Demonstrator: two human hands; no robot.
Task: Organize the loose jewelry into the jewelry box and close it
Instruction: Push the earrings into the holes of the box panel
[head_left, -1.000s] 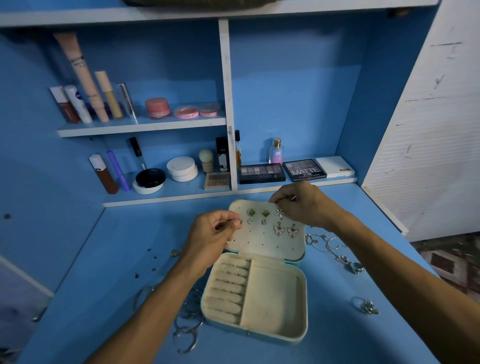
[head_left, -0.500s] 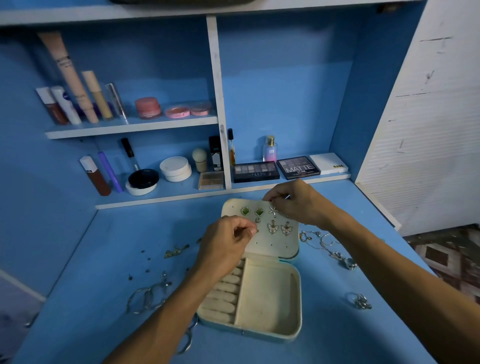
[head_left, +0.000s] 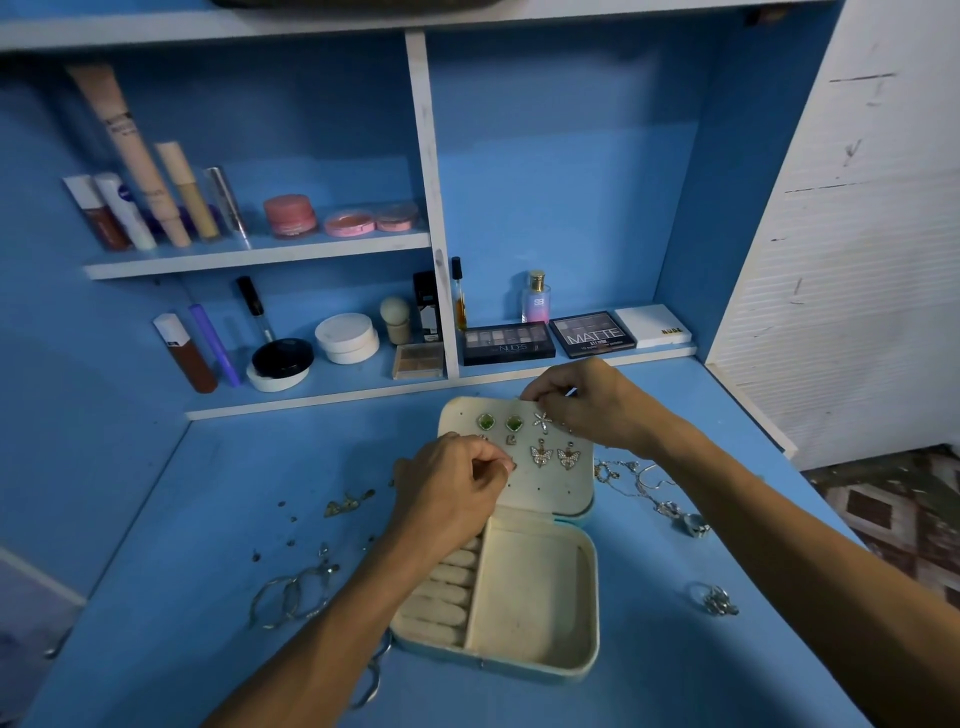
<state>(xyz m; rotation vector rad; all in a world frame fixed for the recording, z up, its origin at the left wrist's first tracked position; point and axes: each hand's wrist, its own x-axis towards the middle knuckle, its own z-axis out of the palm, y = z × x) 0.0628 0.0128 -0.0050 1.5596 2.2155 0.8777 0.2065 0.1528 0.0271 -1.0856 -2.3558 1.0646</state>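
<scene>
Open jewelry box (head_left: 530, 597) in the middle of the blue desk (head_left: 649, 680), both hands at its raised lid (head_left: 550, 491).
The cream lid, close to the shelf edge (head_left: 322, 400), carries green studs (head_left: 485, 422), a star stud (head_left: 543, 421) and butterfly earrings (head_left: 541, 455). The left hand (head_left: 452, 488) has its fingers pinching a tiny earring piece (head_left: 511, 466) at the lid's left side. The right hand (head_left: 587, 405) has its fingers curled round the lid's far edge. Hoops (head_left: 291, 597) lie left and chains (head_left: 654, 493) right, and bare desk separates the box from a ring (head_left: 719, 603).
</scene>
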